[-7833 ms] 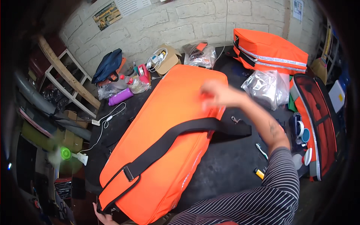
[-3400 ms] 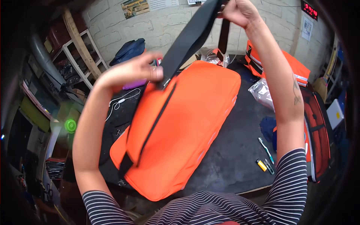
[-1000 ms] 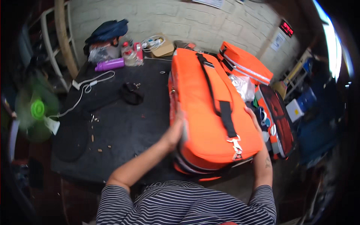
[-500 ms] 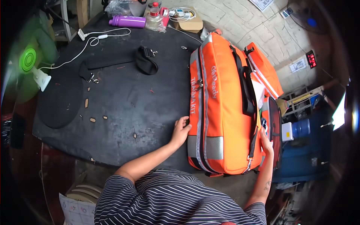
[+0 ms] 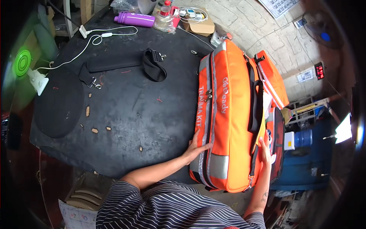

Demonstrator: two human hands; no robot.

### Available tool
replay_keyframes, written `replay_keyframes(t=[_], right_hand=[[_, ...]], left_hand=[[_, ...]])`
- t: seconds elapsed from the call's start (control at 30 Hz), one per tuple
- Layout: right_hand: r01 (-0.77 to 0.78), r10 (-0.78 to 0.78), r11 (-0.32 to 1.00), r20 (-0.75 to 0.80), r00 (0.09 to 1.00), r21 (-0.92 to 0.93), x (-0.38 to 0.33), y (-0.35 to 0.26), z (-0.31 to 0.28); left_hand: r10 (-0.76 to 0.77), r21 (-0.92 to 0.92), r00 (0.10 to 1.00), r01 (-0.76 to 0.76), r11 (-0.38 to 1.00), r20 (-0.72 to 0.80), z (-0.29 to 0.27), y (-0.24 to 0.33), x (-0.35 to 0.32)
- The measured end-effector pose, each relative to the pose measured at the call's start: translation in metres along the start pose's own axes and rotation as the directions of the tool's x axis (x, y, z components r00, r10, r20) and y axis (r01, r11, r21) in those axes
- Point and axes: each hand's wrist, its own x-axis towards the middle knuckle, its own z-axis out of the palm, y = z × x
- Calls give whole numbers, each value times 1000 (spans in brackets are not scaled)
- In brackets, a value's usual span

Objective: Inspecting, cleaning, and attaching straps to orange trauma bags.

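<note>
A large orange trauma bag with grey reflective trim stands on the right part of the black table. My left hand lies against its left side, thumb and forefinger spread apart across the zipper edge. On the bag's right side, my right hand grips the edge of the panel beside the strap; some of its fingers are hidden. A black carry handle runs along the top. Behind it, an orange flap hangs open, and a dark mesh pocket is at the right.
A loose black shoulder strap lies on the table. At the back are a purple bottle, a clear red-capped bottle and a cardboard box. A green fan with a white cable stands at left.
My left hand has moved onto the bag's side, its thumb now over the zipper edge. My right hand has shifted slightly left along the panel. The view has shifted a little.
</note>
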Motion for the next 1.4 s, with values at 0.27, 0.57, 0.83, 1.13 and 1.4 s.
replay_keyframes(t=[0.27,0.57,0.83,1.13,1.4], right_hand=[[-76,76,997,1,997,-2,2,2,-23],[-3,20,977,78,997,-212,9,32,-82],[110,-68,988,328,942,-110,40,68,-110],[212,-211,977,70,975,-11,142,197,-109],[239,-90,957,-612,786,166,249,228,-63]], left_hand=[[192,182,968,-162,970,-162,-15,-29,-12],[481,207,770,-435,876,-419,-55,-32,-26],[637,272,583,-593,758,-505,-44,40,-37],[935,579,355,-759,300,-18,149,193,-52],[648,749,501,-641,-166,573,333,197,14]])
